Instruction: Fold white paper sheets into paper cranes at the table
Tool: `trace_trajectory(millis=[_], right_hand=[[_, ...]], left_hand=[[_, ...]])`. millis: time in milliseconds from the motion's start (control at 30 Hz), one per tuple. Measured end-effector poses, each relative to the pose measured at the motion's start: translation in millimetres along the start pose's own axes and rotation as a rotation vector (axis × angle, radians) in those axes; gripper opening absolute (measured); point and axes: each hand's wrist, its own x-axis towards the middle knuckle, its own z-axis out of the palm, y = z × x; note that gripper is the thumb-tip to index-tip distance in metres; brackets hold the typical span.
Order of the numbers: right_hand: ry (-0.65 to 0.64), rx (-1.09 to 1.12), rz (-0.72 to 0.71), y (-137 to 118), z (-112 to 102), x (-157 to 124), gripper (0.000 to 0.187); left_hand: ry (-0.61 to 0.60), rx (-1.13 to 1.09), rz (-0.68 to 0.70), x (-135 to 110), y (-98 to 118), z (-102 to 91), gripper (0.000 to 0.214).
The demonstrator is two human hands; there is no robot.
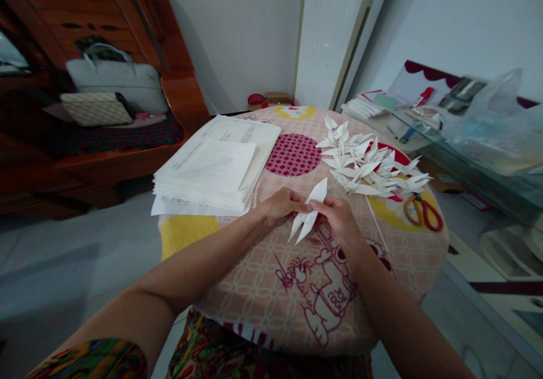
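Note:
Between my two hands, above the near middle of the round table, is a folded white paper piece (pixel 317 192) with one broad point on top and two narrow points below. My left hand (pixel 283 205) pinches it from the left, and my right hand (pixel 337 216) pinches its right side with the thumb on top. Some fingertips are hidden behind the paper. Beyond my right hand lies a pile of folded paper cranes (pixel 365 161). To the left of my hands sits a thick stack of paper sheets (pixel 203 167), some with print, topped by smaller sheets.
Scissors (pixel 423 212) with orange and red handles lie on the table's right side, near a thin white stick (pixel 376 223). A patterned cloth (pixel 254 271) covers the table. A glass shelf (pixel 458 164) with a plastic bag (pixel 492 124) stands right; a wooden bench (pixel 186 96) with bags stands left.

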Motion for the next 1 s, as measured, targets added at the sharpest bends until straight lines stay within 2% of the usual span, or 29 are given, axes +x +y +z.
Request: trace_trajectory(millis=[233,400,633,833,1000], right_hand=[[0.169,0.001,-0.052,1,1,2,0.019],[0.208,0.058,-0.096,4,-3,5,0.018],[0.279,0.063,-0.205,5,0,5,0.023],[0.214,0.172,-0.236,0,-2,7,0.018],[0.155,0.209,-0.211,-2,-2,6,0.015]], left_hand=[[-0.044,0.018,-0.031,-1,-1,3.1,0.024],[-0.05,0.022,-0.017,-4,2,5.0,0.019],[0.0,0.06,0.078,-4,1,8.9,0.026],[0.121,0.096,0.155,-2,5,1.9,0.024],[0.171,-0.05,0.234,-3,15,-12.3,0.03]])
